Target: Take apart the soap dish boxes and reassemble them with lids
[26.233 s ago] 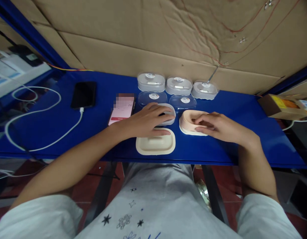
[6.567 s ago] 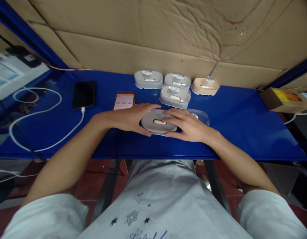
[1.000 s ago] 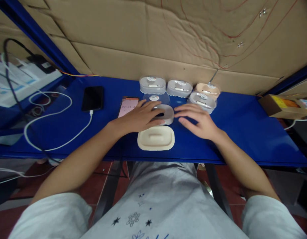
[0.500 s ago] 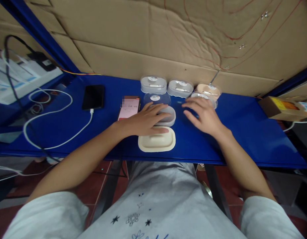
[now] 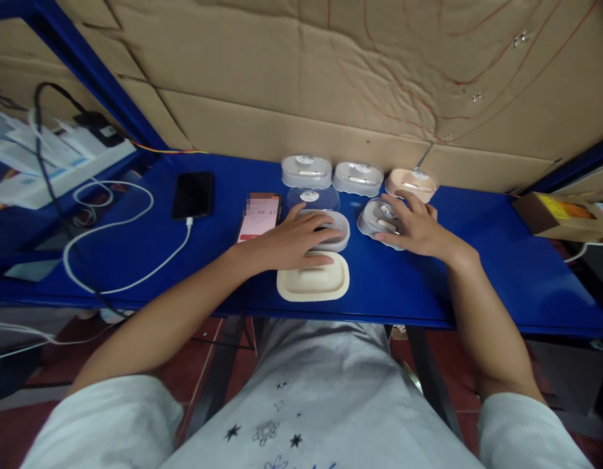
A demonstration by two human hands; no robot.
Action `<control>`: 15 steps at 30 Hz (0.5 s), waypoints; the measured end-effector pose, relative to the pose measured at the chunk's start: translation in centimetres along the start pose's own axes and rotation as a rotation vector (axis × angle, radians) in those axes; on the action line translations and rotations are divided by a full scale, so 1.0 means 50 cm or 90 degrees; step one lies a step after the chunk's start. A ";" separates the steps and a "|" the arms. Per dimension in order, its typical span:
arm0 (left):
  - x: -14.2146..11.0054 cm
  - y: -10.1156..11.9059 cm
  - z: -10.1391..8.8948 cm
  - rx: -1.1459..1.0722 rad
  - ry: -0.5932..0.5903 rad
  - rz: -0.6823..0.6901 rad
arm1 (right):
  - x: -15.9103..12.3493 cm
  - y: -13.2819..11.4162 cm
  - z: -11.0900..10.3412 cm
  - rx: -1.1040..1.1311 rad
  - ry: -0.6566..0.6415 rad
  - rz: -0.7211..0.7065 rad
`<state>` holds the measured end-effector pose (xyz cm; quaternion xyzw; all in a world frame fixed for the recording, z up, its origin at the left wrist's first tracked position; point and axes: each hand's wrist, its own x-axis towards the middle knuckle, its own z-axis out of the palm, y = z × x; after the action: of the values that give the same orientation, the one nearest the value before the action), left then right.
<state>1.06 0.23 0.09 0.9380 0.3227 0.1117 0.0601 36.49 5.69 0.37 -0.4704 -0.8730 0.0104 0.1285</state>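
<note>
My left hand [image 5: 304, 238] lies with fingers spread over an open grey oval box [image 5: 341, 229], thumb stretched across a cream oval lid-like piece [image 5: 313, 284] in front of it. A clear plastic cover [image 5: 311, 198] with a round sticker lies just behind the grey box. My right hand [image 5: 416, 225] is curled around a grey oval box with a clear cover [image 5: 374, 218], thumb at its near side and fingers on its far side. That box sits at a slant on the blue table, right of the open one.
Along the cardboard back wall stand two grey covered boxes [image 5: 307, 173] and a peach covered box [image 5: 413, 185]. A phone showing a timer [image 5: 258, 218] lies left of my left hand, beyond it a black device [image 5: 193, 195] with a white cable. A cardboard carton [image 5: 558, 215] stands right.
My right hand has closed around the covered grey box and brought it from in front of the peach box toward me and leftward. My left hand stays over the open box.
</note>
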 end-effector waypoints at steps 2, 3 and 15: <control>0.001 0.003 0.001 0.008 0.004 0.009 | 0.001 0.004 -0.007 0.043 -0.019 0.000; 0.001 0.003 0.001 0.012 0.007 0.012 | 0.003 0.007 -0.008 0.063 -0.023 -0.001; 0.002 0.014 -0.006 -0.087 0.091 -0.008 | 0.016 -0.030 -0.024 0.129 0.046 -0.057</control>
<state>1.48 -0.26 0.54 0.9193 0.3234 0.2001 0.1013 35.11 5.38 1.93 -0.4155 -0.8824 0.0758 0.2072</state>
